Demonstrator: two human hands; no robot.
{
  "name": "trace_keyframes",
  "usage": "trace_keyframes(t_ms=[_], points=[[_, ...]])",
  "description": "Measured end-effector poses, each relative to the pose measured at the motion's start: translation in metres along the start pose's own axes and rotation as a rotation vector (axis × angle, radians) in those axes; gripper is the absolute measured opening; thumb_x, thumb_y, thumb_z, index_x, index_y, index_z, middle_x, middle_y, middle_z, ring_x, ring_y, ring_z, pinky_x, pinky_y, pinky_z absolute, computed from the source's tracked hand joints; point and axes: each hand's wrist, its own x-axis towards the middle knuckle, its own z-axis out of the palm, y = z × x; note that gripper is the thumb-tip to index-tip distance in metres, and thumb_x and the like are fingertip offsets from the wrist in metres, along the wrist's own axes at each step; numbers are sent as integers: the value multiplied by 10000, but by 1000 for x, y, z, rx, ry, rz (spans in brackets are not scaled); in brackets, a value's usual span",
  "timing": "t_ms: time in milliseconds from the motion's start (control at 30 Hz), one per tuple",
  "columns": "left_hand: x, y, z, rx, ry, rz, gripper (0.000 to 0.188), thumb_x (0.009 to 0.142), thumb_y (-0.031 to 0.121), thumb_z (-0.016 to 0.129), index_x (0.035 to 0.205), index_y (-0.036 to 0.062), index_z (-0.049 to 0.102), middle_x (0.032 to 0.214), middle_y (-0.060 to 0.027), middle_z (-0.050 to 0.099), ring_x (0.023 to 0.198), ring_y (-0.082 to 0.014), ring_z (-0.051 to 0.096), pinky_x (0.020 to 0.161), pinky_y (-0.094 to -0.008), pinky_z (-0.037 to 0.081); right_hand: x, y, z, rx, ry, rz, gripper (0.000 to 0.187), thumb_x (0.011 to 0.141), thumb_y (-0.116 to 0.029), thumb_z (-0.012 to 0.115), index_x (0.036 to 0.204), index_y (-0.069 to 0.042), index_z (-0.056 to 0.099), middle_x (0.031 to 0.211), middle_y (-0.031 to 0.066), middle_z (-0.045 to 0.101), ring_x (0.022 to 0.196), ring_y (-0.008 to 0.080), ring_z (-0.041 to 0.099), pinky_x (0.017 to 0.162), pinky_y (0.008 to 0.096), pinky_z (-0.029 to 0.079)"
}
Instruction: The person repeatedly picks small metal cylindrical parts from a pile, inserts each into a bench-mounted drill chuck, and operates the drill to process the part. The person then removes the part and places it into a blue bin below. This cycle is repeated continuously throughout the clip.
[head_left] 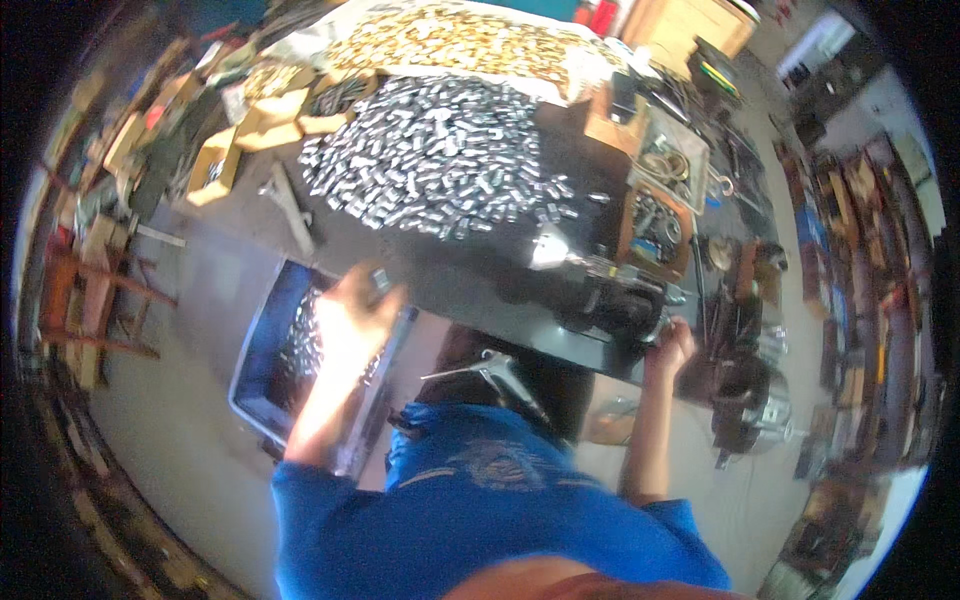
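Observation:
My left hand, blurred by motion, is raised over the near edge of the bench, above a blue bin. Its fingers are closed on a small grey metal cylinder. Loose small metal pieces lie in the bin. On the right, my right hand is closed round the handle end of a dark clamping device fixed at the bench's near edge. A bright patch shines beside that device. Beyond my hands spreads a large heap of shiny metal cylinders.
Brass-coloured parts cover a pale sheet at the back. Small yellow boxes and a metal bar tool sit left. Trays of hardware stand right. A silvery metal tool lies before my body. A wooden stool stands far left.

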Motion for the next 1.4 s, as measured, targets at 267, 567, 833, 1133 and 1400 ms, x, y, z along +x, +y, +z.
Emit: trace_keyframes(t_ms=[267, 567, 833, 1133, 1400], points=[[-45, -143, -17, 605, -245, -32, 324, 641, 153, 658, 912, 4, 560, 741, -181, 611, 682, -347, 608, 620, -427, 483, -6, -10, 8, -2, -31, 57, 120, 775, -146, 505, 738, -39, 545, 596, -15, 413, 482, 55, 326, 398, 183, 223], [31, -4, 87, 94, -337, 307, 236, 724, 124, 654, 906, -20, 611, 776, -190, 626, 729, -300, 638, 626, -332, 492, -5, -13, 5, 6, -43, 73, 120, 774, -147, 484, 750, -44, 540, 612, -18, 421, 496, 51, 335, 405, 179, 227], [84, 68, 234, 260, -428, 296, 204, 764, 227, 611, 842, 38, 613, 730, -188, 622, 703, -346, 617, 627, -427, 483, -7, -6, 6, 60, -30, 63, 148, 777, -179, 516, 765, -35, 551, 609, 2, 442, 495, 58, 353, 406, 187, 231], [75, 67, 229, 97, -474, 375, 202, 752, 199, 581, 852, 26, 548, 692, -198, 612, 678, -351, 617, 629, -442, 480, -2, -6, 4, -22, -26, 50, 180, 781, -210, 516, 746, -36, 547, 589, 6, 429, 477, 64, 329, 406, 197, 212], [69, -19, 229, -831, -555, 241, 285, 651, 111, 657, 902, -4, 589, 716, -149, 610, 601, -218, 612, 576, -343, 500, -14, -4, 20, -53, -15, 22, 177, 818, -196, 480, 759, -40, 542, 598, -6, 413, 480, 66, 324, 404, 201, 213]])
